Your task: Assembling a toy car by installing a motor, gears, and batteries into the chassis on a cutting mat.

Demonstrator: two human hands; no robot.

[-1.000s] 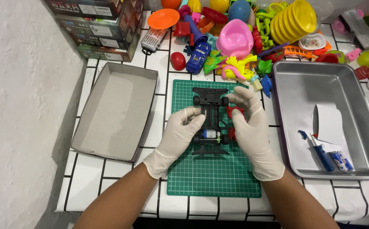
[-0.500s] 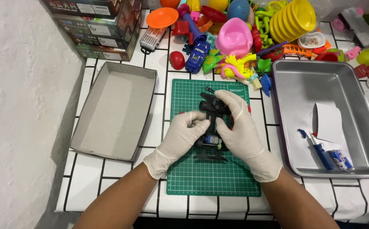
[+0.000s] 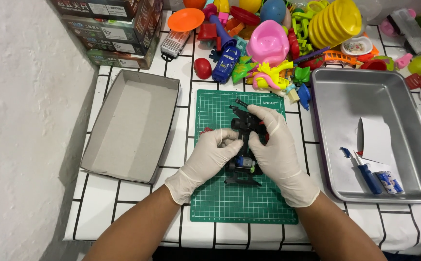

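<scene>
Both hands [image 3: 249, 154] cover toy car [image 3: 243, 126], mid hidden.

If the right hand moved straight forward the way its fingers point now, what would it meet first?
The right hand points up-left over the black toy car; beyond it, probably the red ball, though height is unclear.

Head view, steeply down, close over table [image 3: 138, 212]
</scene>
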